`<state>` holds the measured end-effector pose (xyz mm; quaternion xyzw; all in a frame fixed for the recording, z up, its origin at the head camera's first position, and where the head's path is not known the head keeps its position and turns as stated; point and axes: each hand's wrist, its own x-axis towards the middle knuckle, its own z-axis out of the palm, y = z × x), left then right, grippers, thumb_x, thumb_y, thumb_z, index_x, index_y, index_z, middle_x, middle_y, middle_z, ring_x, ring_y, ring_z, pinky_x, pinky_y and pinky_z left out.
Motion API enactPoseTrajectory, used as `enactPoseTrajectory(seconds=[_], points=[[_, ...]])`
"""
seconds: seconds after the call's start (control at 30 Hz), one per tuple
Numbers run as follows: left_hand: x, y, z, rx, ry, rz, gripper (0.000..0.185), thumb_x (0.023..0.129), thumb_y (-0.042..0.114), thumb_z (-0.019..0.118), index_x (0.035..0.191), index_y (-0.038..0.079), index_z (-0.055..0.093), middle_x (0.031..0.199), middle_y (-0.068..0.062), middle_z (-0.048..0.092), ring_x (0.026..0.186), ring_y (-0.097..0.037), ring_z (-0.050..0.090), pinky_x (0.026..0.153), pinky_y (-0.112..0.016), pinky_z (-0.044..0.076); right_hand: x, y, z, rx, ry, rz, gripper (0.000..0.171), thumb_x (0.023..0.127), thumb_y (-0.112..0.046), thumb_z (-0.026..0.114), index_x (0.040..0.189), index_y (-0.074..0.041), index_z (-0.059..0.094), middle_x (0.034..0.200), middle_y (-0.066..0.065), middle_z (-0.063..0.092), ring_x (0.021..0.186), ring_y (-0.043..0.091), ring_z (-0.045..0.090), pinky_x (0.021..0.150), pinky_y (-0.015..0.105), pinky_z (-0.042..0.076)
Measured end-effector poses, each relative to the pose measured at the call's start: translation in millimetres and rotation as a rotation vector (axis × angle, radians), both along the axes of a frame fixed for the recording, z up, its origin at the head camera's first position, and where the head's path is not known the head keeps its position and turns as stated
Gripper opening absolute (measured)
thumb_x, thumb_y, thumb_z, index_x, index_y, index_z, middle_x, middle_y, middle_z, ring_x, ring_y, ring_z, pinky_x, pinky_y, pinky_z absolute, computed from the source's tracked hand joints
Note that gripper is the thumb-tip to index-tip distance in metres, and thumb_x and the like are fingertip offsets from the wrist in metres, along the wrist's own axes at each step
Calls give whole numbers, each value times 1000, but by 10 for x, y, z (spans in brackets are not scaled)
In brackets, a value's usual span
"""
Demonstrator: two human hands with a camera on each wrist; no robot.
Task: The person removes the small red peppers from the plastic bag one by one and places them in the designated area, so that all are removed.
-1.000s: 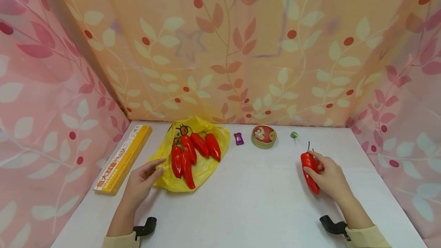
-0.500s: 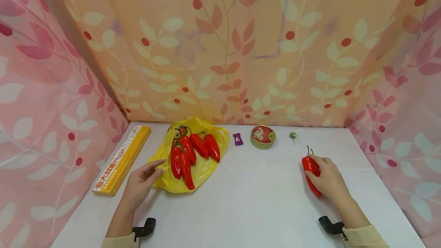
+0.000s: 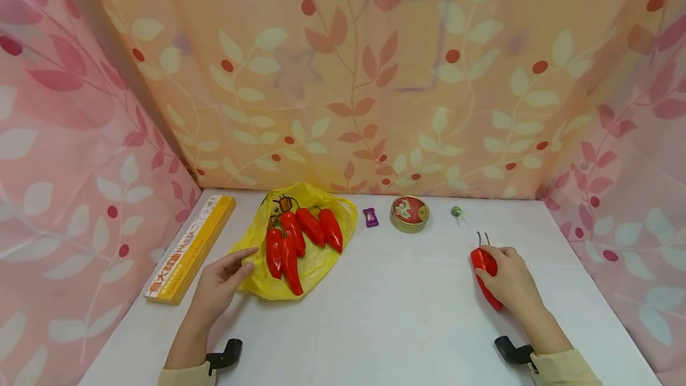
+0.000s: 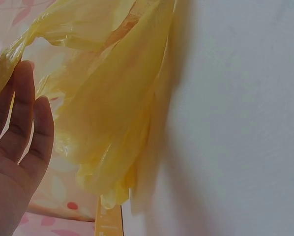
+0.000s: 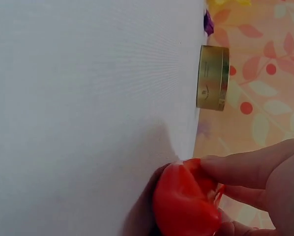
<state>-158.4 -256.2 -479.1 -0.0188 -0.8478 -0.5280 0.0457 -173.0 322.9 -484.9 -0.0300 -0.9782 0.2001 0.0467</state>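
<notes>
Meanwhile right hand [image 3: 511,282] grips pepper [image 3: 485,270] on table [image 3: 386,308].

Glossy red peppers [image 3: 300,237] on a crinkly yellow plastic bag [image 3: 316,264], white tabletop [image 3: 386,302], pink-orange leaf-print curtains [image 3: 375,76].

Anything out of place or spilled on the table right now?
One red pepper lies apart at the right, gripped by the right hand, while four peppers rest on the yellow bag. Nothing looks spilled or damaged.
</notes>
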Motion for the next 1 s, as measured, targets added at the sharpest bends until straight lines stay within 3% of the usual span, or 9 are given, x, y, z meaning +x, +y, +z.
enactPoseTrajectory(seconds=[0.37,0.63,0.83,1.0], points=[[12,2,18,-2,-1,13,39,99,39,63,133,18,67,136,-8,63,106,-8,56,88,-10,50,-18,-28,137,-34,-22,12,64,88,-25,77,142,-4,51,128,34,46,113,52,46,76,63,57],[25,27,21,25,1,-3,39,100,33,64,134,15,65,138,-10,61,107,-5,56,89,-10,49,-51,-212,364,-89,149,119,55,89,-21,77,139,-10,58,124,20,58,109,40,56,85,63,54],[32,37,44,27,-6,5,39,100,33,64,135,16,65,139,-10,61,107,-5,55,89,-9,48,-136,-487,460,-146,216,199,54,88,-21,80,137,-12,60,118,15,64,95,28,60,74,43,55],[14,20,27,13,-7,11,39,100,37,64,134,17,66,138,-9,62,107,-9,55,89,-9,49,-198,-741,501,-191,215,250,53,88,-22,80,136,-13,61,117,11,66,98,26,62,70,32,51]])
